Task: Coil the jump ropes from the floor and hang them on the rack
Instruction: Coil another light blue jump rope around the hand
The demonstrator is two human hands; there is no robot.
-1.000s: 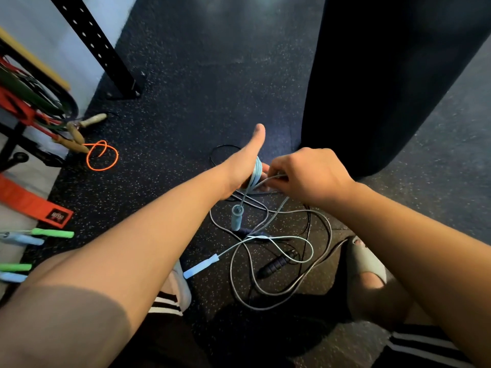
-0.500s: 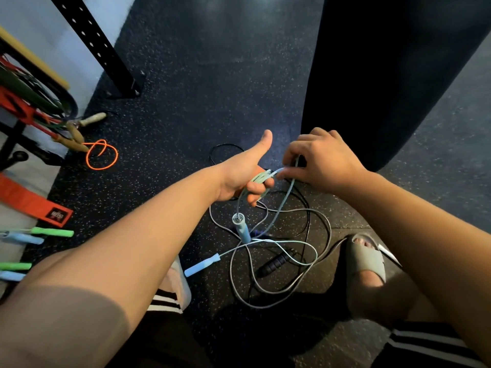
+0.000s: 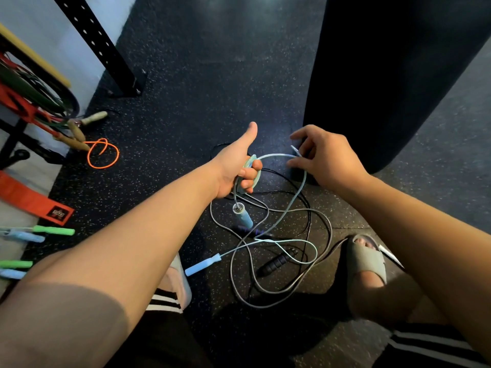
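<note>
My left hand (image 3: pixel 236 166), thumb stuck up, grips a small coil of the light blue jump rope (image 3: pixel 281 156). One blue handle (image 3: pixel 243 217) dangles just below that hand. My right hand (image 3: pixel 322 158) pinches the same rope a short way to the right, and the cord arcs between both hands. The rope's other blue handle (image 3: pixel 202 264) lies on the floor. A grey rope (image 3: pixel 265 290) and a black-handled rope (image 3: pixel 276 262) lie tangled below my hands. The rack (image 3: pixel 32 102) stands at far left with ropes and bands hung on it.
A black punching bag (image 3: pixel 385 75) stands close behind my right hand. A black perforated post (image 3: pixel 106 49) rises at upper left. An orange cord (image 3: pixel 102 154), wooden handles, a red strap (image 3: pixel 32 200) and green and blue handles (image 3: pixel 53 231) lie left. My sandalled feet (image 3: pixel 366 261) flank the tangle.
My right hand has moved up and to the right, drawing a longer arc of blue rope away from my left hand. The dangling blue handle swung slightly.
</note>
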